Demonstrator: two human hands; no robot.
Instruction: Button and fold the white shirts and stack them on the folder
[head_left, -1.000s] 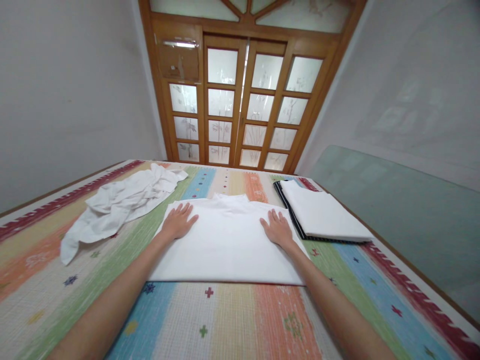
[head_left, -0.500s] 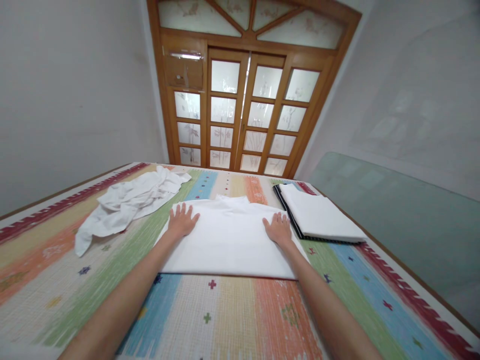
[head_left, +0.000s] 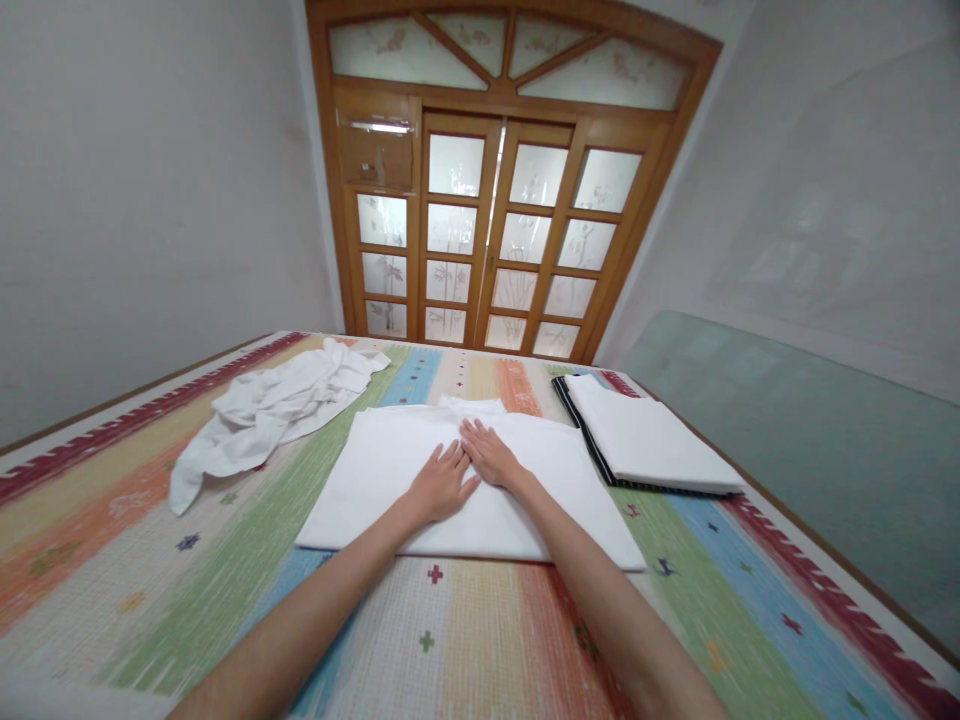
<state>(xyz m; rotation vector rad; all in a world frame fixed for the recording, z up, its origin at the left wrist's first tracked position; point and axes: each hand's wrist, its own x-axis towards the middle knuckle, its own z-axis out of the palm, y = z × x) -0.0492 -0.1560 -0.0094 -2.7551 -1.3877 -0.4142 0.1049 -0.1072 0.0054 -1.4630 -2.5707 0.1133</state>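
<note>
A folded white shirt (head_left: pixel 360 500) lies flat in front of me, its collar at the far edge. My left hand (head_left: pixel 442 482) rests palm down on the middle of the shirt with fingers extended. Just beyond and to the right, my right hand (head_left: pixel 489 452) also lies flat on the cloth below the collar. The fingertips of both hands meet or slightly overlap. Neither hand grips the fabric.
A crumpled white garment (head_left: pixel 277 410) lies at the left. To the right sits a stack of folded clothes (head_left: pixel 652 430), white over black striped. Beneath is a colourful striped cover (head_left: pixel 247 570). A pale green board (head_left: pixel 787 420) borders the right side; wooden glazed doors (head_left: pixel 495 230) stand beyond.
Both hands have slid inward from the left and right sides of the shirt to its middle, where they now meet. The camera view has shifted slightly.
</note>
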